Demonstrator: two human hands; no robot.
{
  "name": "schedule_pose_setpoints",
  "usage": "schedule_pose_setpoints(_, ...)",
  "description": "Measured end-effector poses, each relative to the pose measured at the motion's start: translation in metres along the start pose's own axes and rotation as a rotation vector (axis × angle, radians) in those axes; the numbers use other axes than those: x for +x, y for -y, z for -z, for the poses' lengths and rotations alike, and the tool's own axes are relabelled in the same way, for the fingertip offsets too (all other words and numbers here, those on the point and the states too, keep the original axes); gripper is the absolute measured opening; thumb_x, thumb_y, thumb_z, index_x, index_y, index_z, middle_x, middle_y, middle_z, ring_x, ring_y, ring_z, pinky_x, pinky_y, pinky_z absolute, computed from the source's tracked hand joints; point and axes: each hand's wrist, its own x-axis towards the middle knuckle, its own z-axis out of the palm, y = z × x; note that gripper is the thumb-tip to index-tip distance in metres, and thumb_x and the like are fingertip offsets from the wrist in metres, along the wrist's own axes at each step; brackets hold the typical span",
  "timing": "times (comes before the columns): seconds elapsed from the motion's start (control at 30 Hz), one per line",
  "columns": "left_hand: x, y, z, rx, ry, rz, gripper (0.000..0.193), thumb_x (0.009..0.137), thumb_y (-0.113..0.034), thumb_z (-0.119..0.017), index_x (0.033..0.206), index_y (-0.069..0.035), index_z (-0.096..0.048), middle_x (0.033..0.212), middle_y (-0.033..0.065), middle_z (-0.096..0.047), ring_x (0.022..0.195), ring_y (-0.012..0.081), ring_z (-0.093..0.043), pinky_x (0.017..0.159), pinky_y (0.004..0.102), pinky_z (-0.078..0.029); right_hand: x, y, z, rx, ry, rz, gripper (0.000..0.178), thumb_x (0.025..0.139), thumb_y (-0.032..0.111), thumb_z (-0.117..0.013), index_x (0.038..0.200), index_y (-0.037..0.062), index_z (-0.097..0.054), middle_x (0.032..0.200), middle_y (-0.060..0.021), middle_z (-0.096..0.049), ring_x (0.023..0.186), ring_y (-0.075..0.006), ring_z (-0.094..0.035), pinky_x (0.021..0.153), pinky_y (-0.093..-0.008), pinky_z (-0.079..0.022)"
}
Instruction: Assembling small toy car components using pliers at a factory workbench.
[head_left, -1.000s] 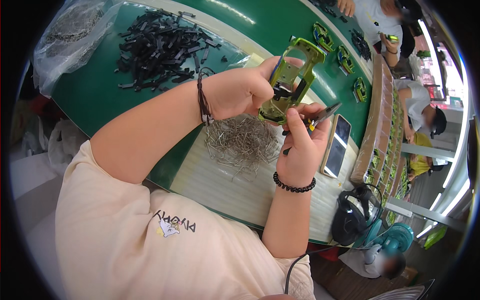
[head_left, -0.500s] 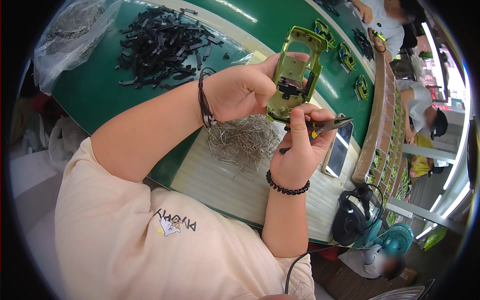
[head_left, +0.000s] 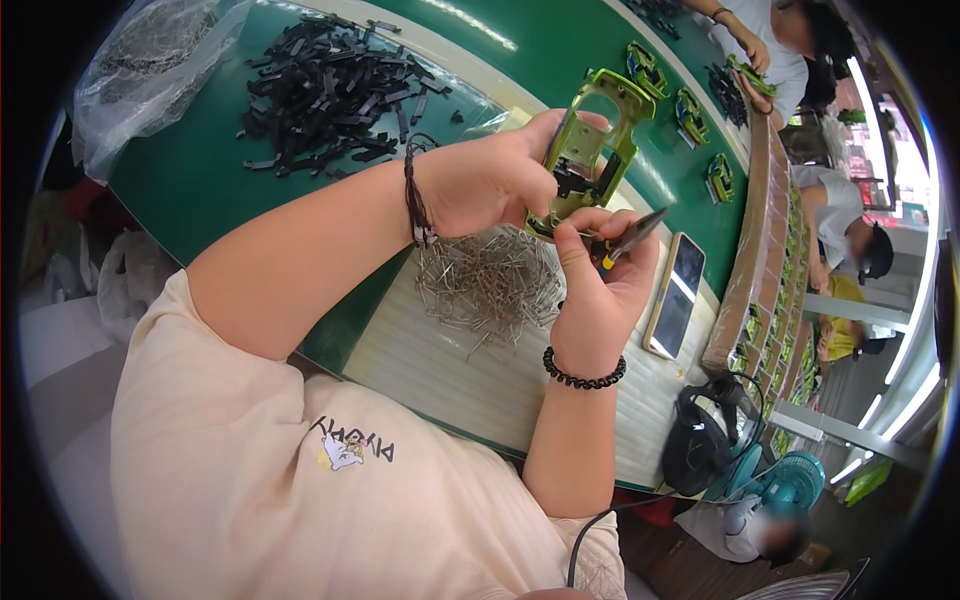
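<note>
A green plastic toy-car shell point(head_left: 580, 145), its hollow inside facing me, is gripped along its left side by my left hand point(head_left: 485, 185). A black part sits inside its lower half. My right hand point(head_left: 602, 290) is closed around a pair of pliers point(head_left: 640, 230), whose jaws point up and to the right; the handles are mostly hidden in the palm. The thumb and forefinger of that hand pinch at the shell's lower end; whether a small part is between them, I cannot tell. Just below my hands lies a heap of thin metal pins point(head_left: 490, 285).
Black plastic parts point(head_left: 330, 95) are piled at the far left, by a clear bag point(head_left: 150, 60) of metal pieces. Several green shells point(head_left: 690, 115) stand beyond my hands. At right are a phone point(head_left: 676, 295), a divided carton point(head_left: 745, 250) and a teal fan point(head_left: 797, 480). Co-workers sit along the right.
The shell has tipped and dropped slightly. My right hand has turned, so the pliers' jaws now point more upward. At the far right, a co-worker's hands have shifted with a green part.
</note>
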Motion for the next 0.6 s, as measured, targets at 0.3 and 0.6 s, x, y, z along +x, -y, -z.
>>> schedule_pose_setpoints(0.3,0.004,0.010,-0.007,0.284,0.010,-0.024,0.086,0.082,0.013,-0.054,0.153,-0.020,-0.018,0.137,0.0084,-0.046,0.124,0.0181,-0.051,0.103,0.0331,-0.044,-0.004,-0.004,-0.007,-0.106,-0.052,-0.027,0.031,0.082,-0.011,-0.066,0.093,0.0074,-0.043,0.089,-0.0031,-0.058,0.075,-0.0072,-0.044,0.068,-0.0209,-0.038)
schedule_pose_setpoints(0.6,0.001,0.001,-0.006,0.277,-0.010,-0.049,0.086,0.077,0.013,-0.051,0.152,-0.019,-0.023,0.137,0.0076,-0.047,0.126,0.0184,-0.050,0.103,0.0347,-0.044,0.000,-0.003,0.000,-0.160,0.016,0.027,0.032,0.081,-0.009,-0.069,0.094,0.0074,-0.044,0.088,-0.0023,-0.059,0.075,-0.0068,-0.043,0.067,-0.0208,-0.038)
